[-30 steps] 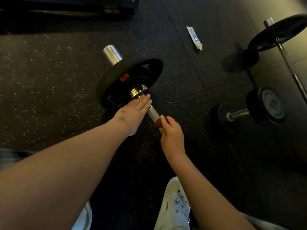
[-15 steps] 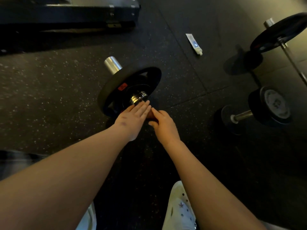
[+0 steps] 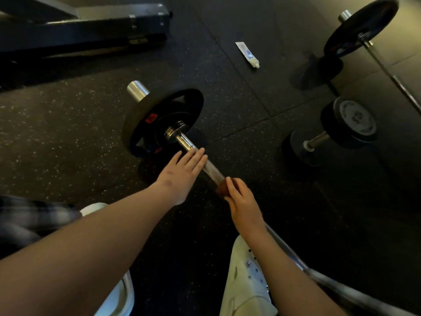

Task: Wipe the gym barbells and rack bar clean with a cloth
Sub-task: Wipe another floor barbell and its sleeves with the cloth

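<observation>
A chrome barbell bar [image 3: 189, 144] lies on the dark rubber floor, with a black weight plate [image 3: 159, 115] on its far end. My left hand [image 3: 182, 173] rests flat on the bar, fingers straight and together, just this side of the plate. My right hand [image 3: 241, 201] grips a small reddish-brown cloth [image 3: 222, 189] wrapped around the bar, a hand's width nearer to me than the left hand. Behind my right forearm the bar runs on to the lower right corner [image 3: 337, 286].
A dumbbell [image 3: 332, 131] lies to the right, and a second barbell with a black plate [image 3: 360, 26] beyond it. A small white tube [image 3: 248, 54] lies on the floor at the back. A dark machine base [image 3: 91, 26] crosses the top left. My white shoes [image 3: 246, 281] stand below.
My right hand with the cloth slid up the bar to touch my left hand, then back down toward me. The left hand stayed on the bar.
</observation>
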